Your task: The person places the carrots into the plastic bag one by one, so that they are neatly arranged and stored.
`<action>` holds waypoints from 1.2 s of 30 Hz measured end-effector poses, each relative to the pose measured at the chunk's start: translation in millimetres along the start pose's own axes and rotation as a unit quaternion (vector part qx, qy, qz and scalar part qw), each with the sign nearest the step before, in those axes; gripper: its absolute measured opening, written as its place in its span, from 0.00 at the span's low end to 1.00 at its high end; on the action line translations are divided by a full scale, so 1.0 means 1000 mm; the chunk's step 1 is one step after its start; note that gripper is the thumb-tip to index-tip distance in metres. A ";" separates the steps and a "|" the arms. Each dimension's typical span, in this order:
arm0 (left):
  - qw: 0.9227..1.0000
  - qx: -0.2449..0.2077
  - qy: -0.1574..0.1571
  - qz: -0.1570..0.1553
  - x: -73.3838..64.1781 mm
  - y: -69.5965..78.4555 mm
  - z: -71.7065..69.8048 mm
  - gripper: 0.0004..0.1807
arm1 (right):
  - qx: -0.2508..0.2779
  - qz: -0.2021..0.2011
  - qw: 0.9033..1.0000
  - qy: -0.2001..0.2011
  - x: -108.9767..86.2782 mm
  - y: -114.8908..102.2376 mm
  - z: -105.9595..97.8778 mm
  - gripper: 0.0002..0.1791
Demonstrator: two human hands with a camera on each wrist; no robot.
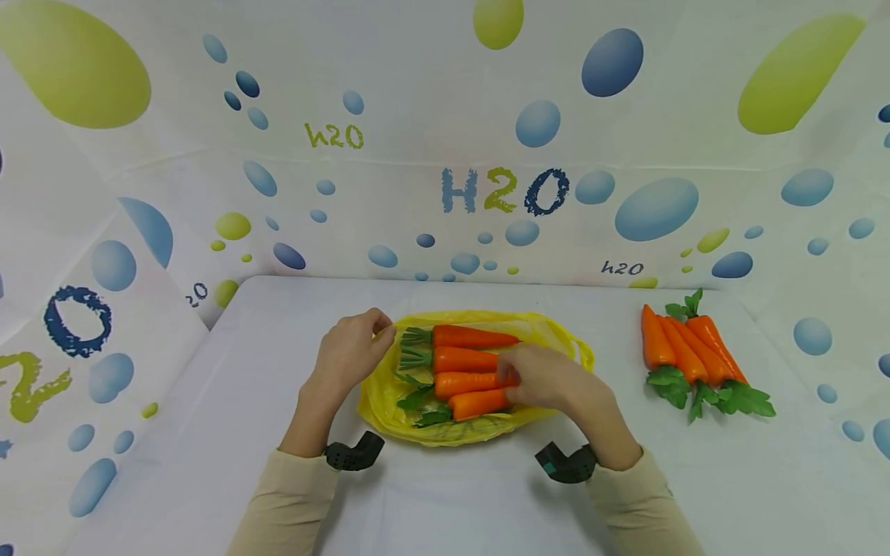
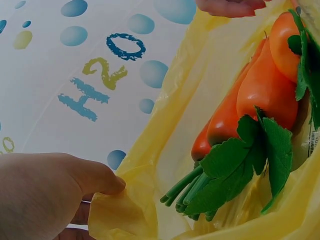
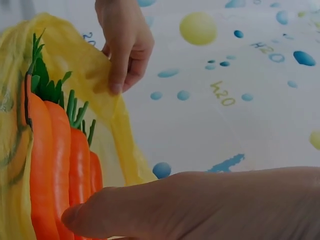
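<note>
Several orange toy carrots [image 1: 467, 360] with green tops lie side by side in a yellow plastic bag [image 1: 445, 437], tops toward the left. At the bag's left edge, my left hand [image 1: 353, 347] pinches the plastic between thumb and fingers; the left wrist view shows this fold of the bag [image 2: 125, 212] up close. My right hand [image 1: 545, 376] is over the carrots' tips at the right side. Its thumb [image 3: 95, 215] lies fairly straight against a carrot [image 3: 60, 165] in the right wrist view, while the other fingers are mostly hidden there.
Another group of carrots [image 1: 688, 347] with leafy green tops lies on the white table [image 1: 445, 502] to the right of the bag. Behind the table hangs a white sheet [image 1: 417, 131] printed with blue and green spots. Each wrist wears a black camera band [image 1: 355, 452].
</note>
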State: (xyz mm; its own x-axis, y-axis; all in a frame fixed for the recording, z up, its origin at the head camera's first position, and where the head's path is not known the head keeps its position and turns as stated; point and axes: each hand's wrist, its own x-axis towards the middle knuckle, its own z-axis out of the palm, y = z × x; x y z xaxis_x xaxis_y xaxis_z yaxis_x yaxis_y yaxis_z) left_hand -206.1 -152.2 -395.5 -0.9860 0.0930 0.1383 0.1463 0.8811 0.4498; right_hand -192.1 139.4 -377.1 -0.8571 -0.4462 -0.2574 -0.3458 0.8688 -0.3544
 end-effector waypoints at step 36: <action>1.000 -0.001 -0.005 -0.002 0.000 0.000 0.001 0.17 | 0.006 0.040 0.968 0.249 -0.019 0.039 -0.036 0.21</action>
State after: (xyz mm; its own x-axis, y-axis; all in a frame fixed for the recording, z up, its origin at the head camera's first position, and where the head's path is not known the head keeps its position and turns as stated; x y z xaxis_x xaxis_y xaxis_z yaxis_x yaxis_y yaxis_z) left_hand -206.3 -151.8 -396.4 -0.9873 0.0949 0.1272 0.1429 0.8802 0.4526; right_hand -202.6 189.4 -353.3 -0.9598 -0.2158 0.1798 -0.2686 0.8922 -0.3630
